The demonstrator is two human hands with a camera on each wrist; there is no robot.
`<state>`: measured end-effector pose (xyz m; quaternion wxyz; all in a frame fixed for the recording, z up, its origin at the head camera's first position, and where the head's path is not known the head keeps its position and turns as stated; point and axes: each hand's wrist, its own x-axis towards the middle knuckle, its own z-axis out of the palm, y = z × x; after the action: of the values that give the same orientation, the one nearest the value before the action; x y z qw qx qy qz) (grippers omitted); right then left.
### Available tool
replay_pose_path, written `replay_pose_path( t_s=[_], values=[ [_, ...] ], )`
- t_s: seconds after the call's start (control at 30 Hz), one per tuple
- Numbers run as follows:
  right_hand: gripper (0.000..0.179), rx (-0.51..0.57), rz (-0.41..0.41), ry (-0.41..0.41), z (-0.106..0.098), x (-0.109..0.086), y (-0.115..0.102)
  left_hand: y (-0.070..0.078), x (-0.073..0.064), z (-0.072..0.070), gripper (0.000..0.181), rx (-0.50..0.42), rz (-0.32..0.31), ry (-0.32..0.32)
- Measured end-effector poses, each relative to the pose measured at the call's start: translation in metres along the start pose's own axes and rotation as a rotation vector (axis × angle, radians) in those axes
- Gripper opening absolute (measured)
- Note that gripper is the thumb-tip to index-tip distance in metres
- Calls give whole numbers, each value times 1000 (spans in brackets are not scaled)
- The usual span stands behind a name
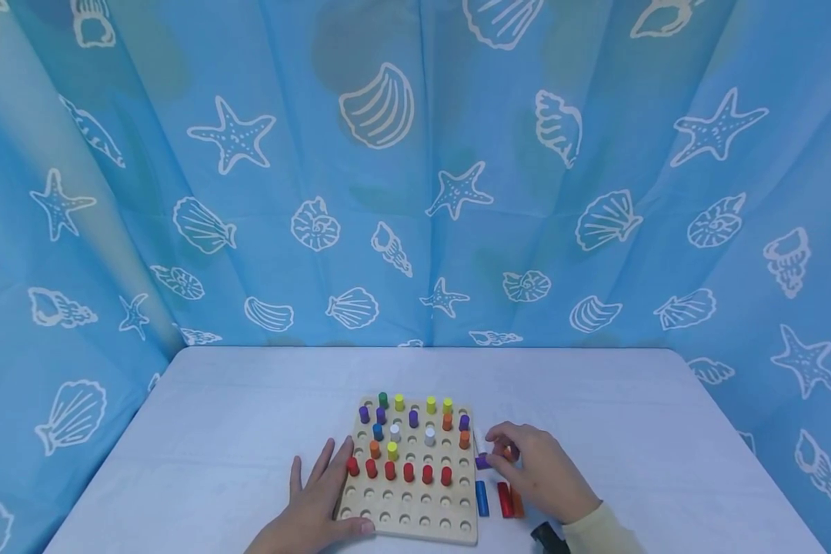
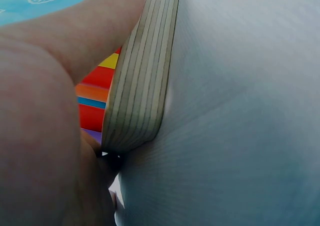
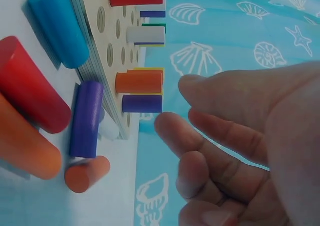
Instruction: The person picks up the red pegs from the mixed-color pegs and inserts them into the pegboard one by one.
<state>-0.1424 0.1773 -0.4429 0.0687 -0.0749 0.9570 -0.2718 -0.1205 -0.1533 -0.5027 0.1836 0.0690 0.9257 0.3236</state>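
A wooden pegboard (image 1: 425,509) with rows of round holes holds several coloured pegs, among them a row of red pegs (image 1: 408,472). My left hand (image 1: 310,504) rests at its front left corner, fingers spread along the left side and thumb on the front edge. Right of the board, my right hand (image 1: 543,473) hovers over loose pegs, its thumb and forefinger apart with nothing between them. Below those fingers lie a purple peg (image 3: 87,118), a short-looking orange peg (image 3: 87,174) and a partly hidden white peg (image 1: 481,440).
Closer to the front lie a blue peg (image 1: 482,498), a red peg (image 1: 505,500) and another orange peg (image 1: 517,505). A black object (image 1: 550,538) sits by the right wrist. Behind the white-covered table (image 1: 249,400) hangs a blue seashell curtain (image 1: 415,254).
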Motion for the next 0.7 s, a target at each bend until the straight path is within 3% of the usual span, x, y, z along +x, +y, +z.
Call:
replay_pose_path(
  t_s=[0.37, 0.7],
  values=[
    [27, 3, -6, -92, -1, 2, 8, -1, 2, 1, 129, -1, -7, -9],
    [30, -35, -1, -113, 0, 5, 11, -4, 4, 2, 129, -2, 12, -11]
  ],
)
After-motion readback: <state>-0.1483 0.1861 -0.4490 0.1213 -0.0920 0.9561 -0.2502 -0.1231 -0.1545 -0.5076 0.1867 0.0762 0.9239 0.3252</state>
